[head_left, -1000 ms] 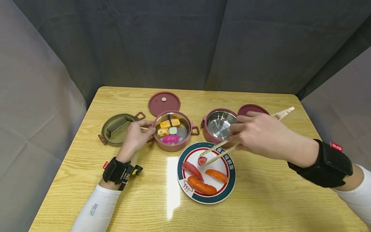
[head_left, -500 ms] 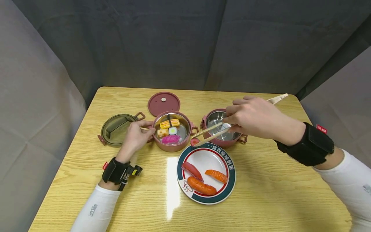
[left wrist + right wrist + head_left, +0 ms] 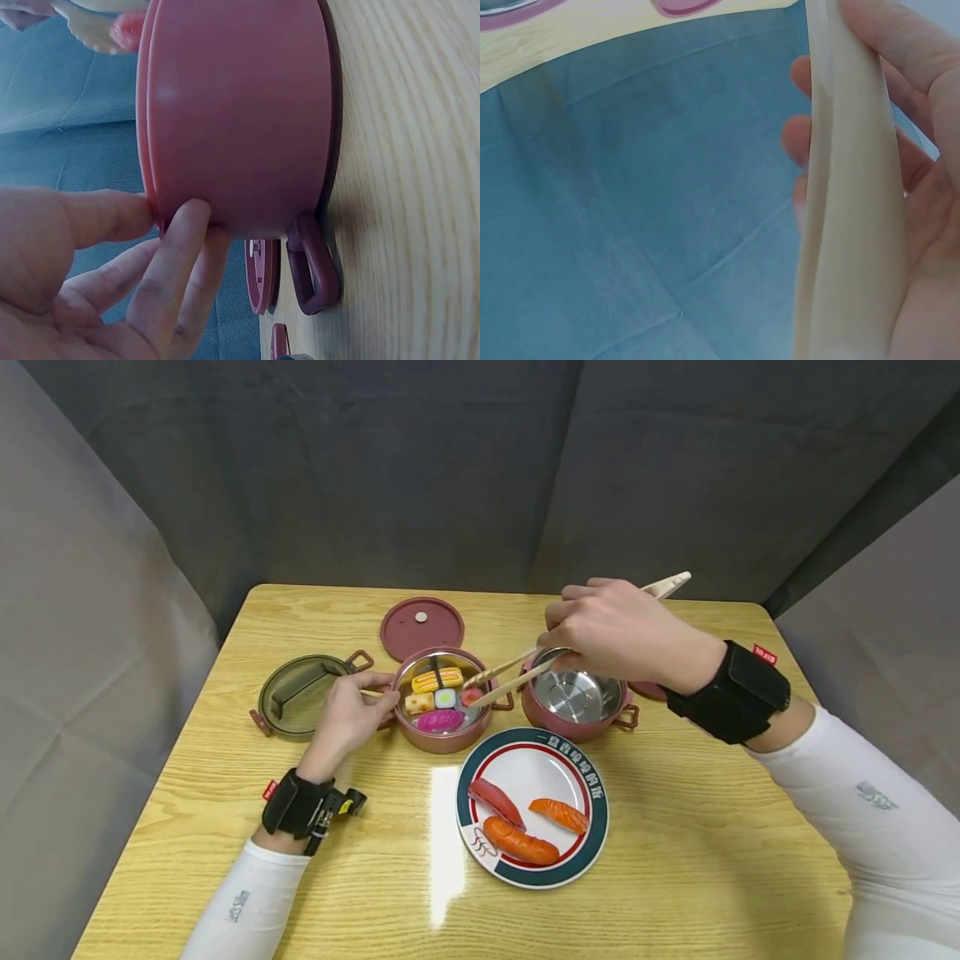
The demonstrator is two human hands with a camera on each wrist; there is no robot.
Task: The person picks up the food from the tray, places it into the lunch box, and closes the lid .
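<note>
Two hands work at the table (image 3: 675, 877). The right hand (image 3: 615, 631) has its grip closed on chopsticks (image 3: 502, 681), pinching a red sushi piece (image 3: 472, 695) inside the pink container (image 3: 442, 700). The left hand (image 3: 347, 717) has its grip curled on that container's side.

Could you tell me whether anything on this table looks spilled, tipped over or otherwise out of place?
Nothing stands out. Both pink pots stand upright, the plate lies flat with three pieces on it, and the lids lie flat on the table. Nothing has spilled.
</note>
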